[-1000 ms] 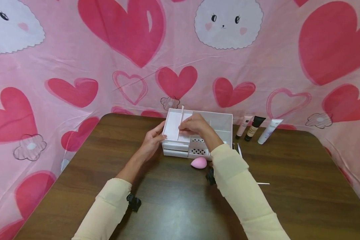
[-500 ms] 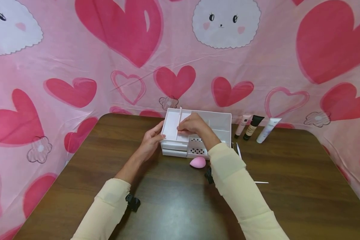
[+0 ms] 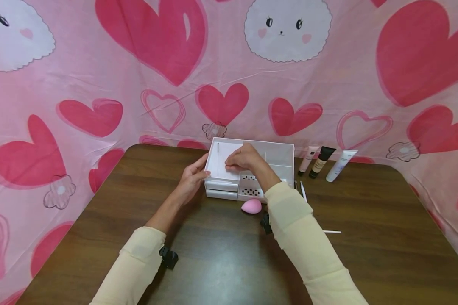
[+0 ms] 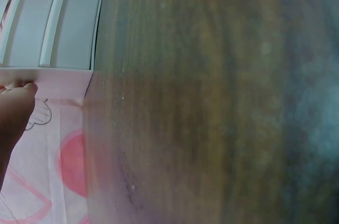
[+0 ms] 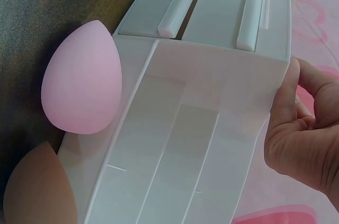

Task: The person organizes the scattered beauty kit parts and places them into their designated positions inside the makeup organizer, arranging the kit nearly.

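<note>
A white organizer box [image 3: 278, 157] with front drawers stands at the far middle of the brown table. My left hand [image 3: 192, 178] grips its left front corner, and one fingertip [image 4: 16, 94] shows against the organizer [image 4: 63, 23] in the left wrist view. My right hand [image 3: 244, 159] hovers over the top compartments with its fingers loosely curled and nothing in them. In the right wrist view that right hand [image 5: 302, 134] has its thumb against the organizer's [image 5: 201, 91] upper rim. A thin pale stick [image 3: 218, 154] lies in the left compartment.
A pink egg-shaped sponge [image 3: 252, 206] [image 5: 79, 78] lies just in front of the organizer. Three cosmetic tubes [image 3: 322, 162] lie at the back right, and thin white sticks [image 3: 332, 231] lie on the table to the right. A pink heart-print cloth hangs behind.
The thin stick, held upright by my right hand before, has left the hand and lies in the left compartment. My left hand has stayed on the organizer.
</note>
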Action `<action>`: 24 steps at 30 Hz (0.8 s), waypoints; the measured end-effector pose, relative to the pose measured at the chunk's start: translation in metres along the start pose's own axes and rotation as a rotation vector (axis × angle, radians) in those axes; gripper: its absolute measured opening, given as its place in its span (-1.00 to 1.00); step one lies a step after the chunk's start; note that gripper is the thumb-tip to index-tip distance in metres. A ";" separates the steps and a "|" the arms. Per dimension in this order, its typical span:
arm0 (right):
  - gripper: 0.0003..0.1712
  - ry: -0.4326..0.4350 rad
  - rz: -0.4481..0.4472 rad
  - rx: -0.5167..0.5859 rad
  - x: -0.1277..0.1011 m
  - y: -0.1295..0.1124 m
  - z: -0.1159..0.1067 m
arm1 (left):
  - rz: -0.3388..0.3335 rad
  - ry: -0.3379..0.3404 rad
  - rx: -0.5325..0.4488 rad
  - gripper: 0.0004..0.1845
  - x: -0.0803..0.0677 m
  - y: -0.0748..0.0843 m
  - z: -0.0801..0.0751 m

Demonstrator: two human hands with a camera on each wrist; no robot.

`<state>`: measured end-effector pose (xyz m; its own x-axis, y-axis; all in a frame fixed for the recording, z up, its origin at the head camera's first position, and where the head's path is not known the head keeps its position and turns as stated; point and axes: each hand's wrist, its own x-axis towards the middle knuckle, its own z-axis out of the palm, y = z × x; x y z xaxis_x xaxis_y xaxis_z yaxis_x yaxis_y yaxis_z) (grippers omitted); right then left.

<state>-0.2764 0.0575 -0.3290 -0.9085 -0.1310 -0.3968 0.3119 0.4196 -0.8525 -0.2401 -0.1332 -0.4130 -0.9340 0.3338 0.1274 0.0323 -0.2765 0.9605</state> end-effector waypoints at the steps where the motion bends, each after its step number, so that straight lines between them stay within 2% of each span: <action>1: -0.71 0.003 0.001 0.002 0.000 0.000 0.000 | 0.000 0.003 -0.004 -0.30 0.000 0.000 0.000; 12: -0.67 -0.026 -0.013 0.099 -0.001 0.002 -0.003 | 0.004 0.000 -0.007 -0.30 0.002 0.000 -0.001; 17: -0.67 -0.058 -0.021 0.078 -0.004 0.003 -0.007 | 0.005 -0.004 -0.009 -0.30 0.002 0.000 -0.001; 24: -0.58 -0.125 -0.074 0.174 -0.010 0.011 -0.015 | 0.013 -0.011 -0.014 -0.28 0.001 0.001 0.001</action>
<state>-0.2679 0.0768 -0.3294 -0.8924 -0.2709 -0.3609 0.2988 0.2445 -0.9225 -0.2408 -0.1325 -0.4115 -0.9297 0.3395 0.1430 0.0398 -0.2934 0.9552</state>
